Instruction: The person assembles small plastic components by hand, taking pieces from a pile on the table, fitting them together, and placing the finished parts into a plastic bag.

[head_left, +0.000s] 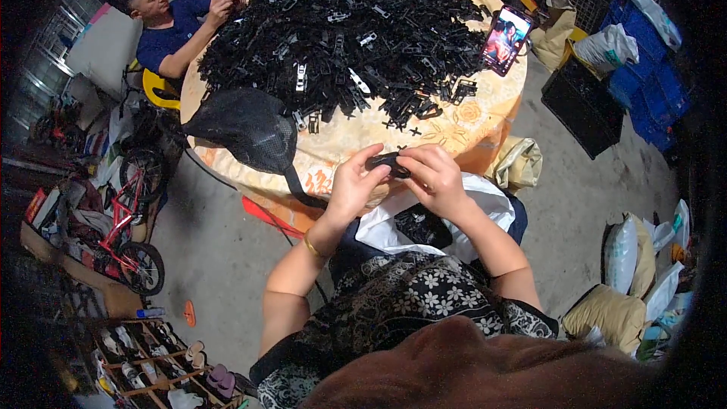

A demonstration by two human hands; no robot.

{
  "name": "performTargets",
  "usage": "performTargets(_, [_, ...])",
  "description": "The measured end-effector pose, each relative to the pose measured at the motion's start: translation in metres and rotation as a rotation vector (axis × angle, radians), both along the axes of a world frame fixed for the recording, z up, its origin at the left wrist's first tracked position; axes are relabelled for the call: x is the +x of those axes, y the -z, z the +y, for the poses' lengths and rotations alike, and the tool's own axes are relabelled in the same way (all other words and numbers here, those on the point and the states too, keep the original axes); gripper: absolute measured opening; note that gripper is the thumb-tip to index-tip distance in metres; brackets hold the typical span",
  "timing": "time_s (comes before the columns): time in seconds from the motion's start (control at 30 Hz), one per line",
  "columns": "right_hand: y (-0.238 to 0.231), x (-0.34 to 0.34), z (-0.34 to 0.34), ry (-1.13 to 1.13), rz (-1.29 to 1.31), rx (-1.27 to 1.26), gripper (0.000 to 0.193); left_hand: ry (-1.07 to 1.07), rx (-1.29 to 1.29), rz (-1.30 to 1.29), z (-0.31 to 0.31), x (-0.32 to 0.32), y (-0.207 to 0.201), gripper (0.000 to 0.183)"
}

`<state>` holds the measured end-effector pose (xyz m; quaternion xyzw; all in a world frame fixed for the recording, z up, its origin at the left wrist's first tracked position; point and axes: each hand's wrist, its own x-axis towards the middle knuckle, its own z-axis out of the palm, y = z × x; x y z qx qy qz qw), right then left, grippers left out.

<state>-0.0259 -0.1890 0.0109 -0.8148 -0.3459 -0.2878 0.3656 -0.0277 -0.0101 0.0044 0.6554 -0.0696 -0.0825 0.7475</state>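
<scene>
Co-worker (163, 44) sits at the far left, close to the pile of black bits (341, 38), maybe so they are easy to reach. The pile lies up on the tabletop (356, 132), near us both. My left hand (354, 185) pinches a small black piece (391, 166) in front of me, I think so I can see it well. My right hand (435, 179) pinches its other side, likely to help hold it steady. Below, a white bag (488, 207) lies open on my lap. The phone (506, 40) faces me, perhaps for watching.
</scene>
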Motion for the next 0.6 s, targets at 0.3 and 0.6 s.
performTargets(0.3, [-0.002,-0.002,-0.002,0.015,-0.036,0.020,0.033,-0.139,0.118,-0.066,-0.015,-0.007,-0.004,0.039])
performTargets(0.6, [0.008,0.006,-0.008,-0.303,0.576,0.415,0.028,0.118,-0.155,0.087,0.000,-0.001,-0.005,0.041])
